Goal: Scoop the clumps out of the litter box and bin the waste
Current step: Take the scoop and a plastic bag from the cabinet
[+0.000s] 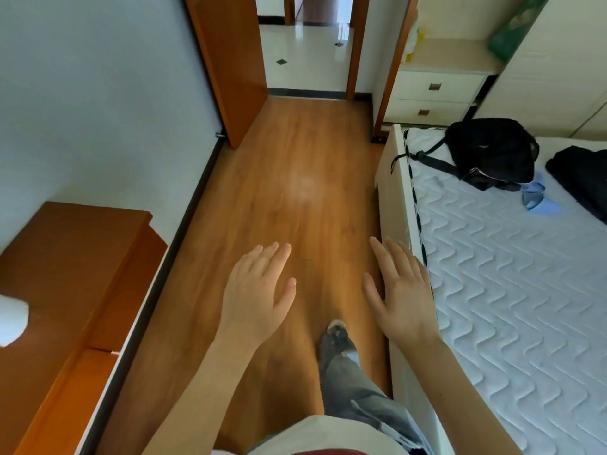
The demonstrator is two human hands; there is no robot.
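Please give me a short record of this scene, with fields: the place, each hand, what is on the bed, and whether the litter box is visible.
place: bedroom with wooden floor, open doorway ahead
left hand: open, fingers straight, holds nothing
right hand: open, fingers straight, holds nothing
bed: bare mattress on the right, with a black backpack, dark clothing and a blue cloth on it
left side: wooden cabinet by the wall
litter box, scoop, bin: none in view

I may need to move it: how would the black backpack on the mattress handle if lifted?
The black backpack looks slumped and soft, so probably floppy. Its loose strap trails across the mattress and might snag. Weight cannot be told.
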